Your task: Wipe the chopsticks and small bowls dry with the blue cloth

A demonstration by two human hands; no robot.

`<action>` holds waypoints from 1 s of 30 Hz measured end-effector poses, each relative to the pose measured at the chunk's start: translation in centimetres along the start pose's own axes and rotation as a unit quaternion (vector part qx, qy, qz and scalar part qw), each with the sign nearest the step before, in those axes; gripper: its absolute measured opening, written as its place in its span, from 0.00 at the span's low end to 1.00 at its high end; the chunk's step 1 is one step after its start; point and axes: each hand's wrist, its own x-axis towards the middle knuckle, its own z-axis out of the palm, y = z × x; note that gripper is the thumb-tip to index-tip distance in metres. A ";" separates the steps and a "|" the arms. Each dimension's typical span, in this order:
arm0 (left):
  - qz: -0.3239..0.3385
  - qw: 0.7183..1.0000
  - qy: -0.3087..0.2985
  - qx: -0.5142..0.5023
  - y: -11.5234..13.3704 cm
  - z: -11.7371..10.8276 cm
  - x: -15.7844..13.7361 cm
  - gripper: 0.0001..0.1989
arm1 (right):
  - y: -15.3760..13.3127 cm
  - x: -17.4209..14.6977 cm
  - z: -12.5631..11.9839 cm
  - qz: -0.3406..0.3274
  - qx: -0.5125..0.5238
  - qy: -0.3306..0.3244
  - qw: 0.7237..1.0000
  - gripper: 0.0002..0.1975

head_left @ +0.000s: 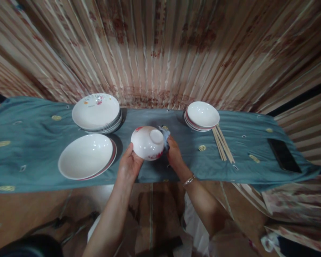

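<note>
A white bowl [147,143] with red flower patterns is held tilted above the table, its foot ring turned up toward me and to the right. My left hand [130,162] grips its lower left rim, thumb on the outer side. In my right hand [173,151] is a pale blue cloth [166,137], bunched against the bowl's right side. The fingers of that hand are partly hidden behind the cloth and the bowl. A silver bracelet [188,180] circles my right wrist.
On the teal tablecloth [163,173] stand stacked plates [96,114], large shallow bowls [84,157] at front left, and small bowls [203,114] at right. Several chopsticks [222,142] lie beside those. A black phone [283,155] rests far right. A patterned curtain [155,53] hangs behind.
</note>
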 end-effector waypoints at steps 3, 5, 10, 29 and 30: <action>-0.027 0.999 -0.015 -0.025 0.4 -0.2 0.4 0.24 | 0.1 -1.7 0.5 0.026 -0.012 0.021 0.999 0.29; -0.038 0.998 -0.024 -0.037 0.6 -0.3 0.7 0.24 | 0.0 -2.9 1.0 0.014 -0.035 0.018 0.999 0.31; -0.031 0.998 0.001 -0.059 0.7 0.4 0.5 0.23 | -1.1 -5.4 2.2 -0.057 -0.133 0.003 0.990 0.31; -0.074 0.997 -0.028 -0.005 0.5 0.3 0.3 0.24 | -2.9 -7.0 1.9 -0.328 -0.384 -0.102 0.857 0.31; -0.087 0.996 -0.027 -0.003 0.5 0.3 0.2 0.24 | -3.1 -6.9 1.8 -0.335 -0.392 -0.104 0.851 0.29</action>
